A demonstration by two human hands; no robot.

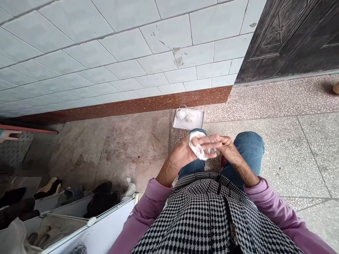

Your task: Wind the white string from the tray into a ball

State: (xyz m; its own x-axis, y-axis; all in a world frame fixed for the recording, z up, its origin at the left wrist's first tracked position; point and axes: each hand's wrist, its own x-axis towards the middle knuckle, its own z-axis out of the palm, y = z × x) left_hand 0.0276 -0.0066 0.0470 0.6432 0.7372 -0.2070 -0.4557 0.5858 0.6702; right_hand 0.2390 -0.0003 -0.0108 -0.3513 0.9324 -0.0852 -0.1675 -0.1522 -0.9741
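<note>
White yarn is looped in several turns around my left hand. The fingers of that hand stretch to the right, slightly apart, with the coil lying across them. At their tips is my right hand, its fingers closed in a pinch by the yarn; the strand itself is too blurred to follow there. Both hands are held above my knees. Beyond them, a shallow white tray rests on the floor with two balls of white yarn in it, a loose strand curling above them.
Ahead rises a white tiled wall with a brown base strip. A dark door stands at the upper right. To the lower left is a white rack with shoes and dark items. My checked apron covers my lap.
</note>
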